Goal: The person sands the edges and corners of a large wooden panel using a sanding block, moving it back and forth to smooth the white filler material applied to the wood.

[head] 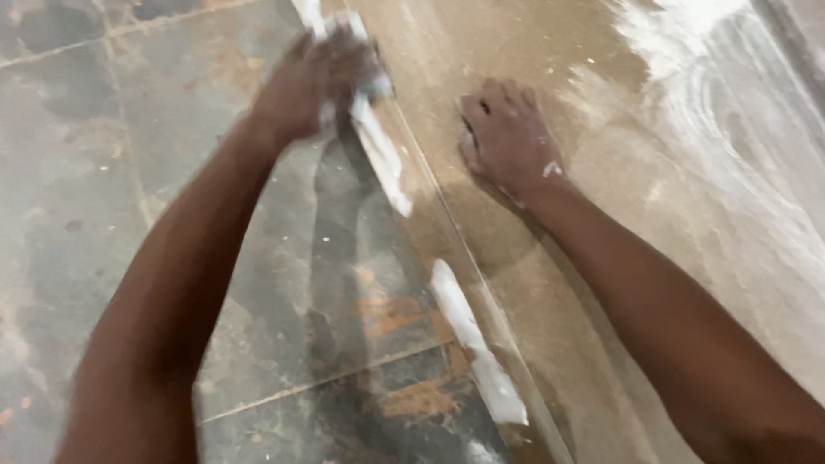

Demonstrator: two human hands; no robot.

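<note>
The left hand (314,82) was closed around a small tool (371,86) smeared with white paste, though blur hid what kind of tool it was. It held the tool against the edge (447,232) of a brown board (601,112), near the top of the view. White paste (382,155) lay in a strip along that edge just below the hand, and a second strip (477,344) lay further down the same edge, apart from the first.

The right hand (507,137) rested flat on the board's top face, palm down, fingers spread a little and holding nothing. A fleck of white showed near its wrist.

White dust (713,77) streaked the far right part of the board. Left of the board lay a grey tiled floor (103,172) with pale joints and rusty stains.
</note>
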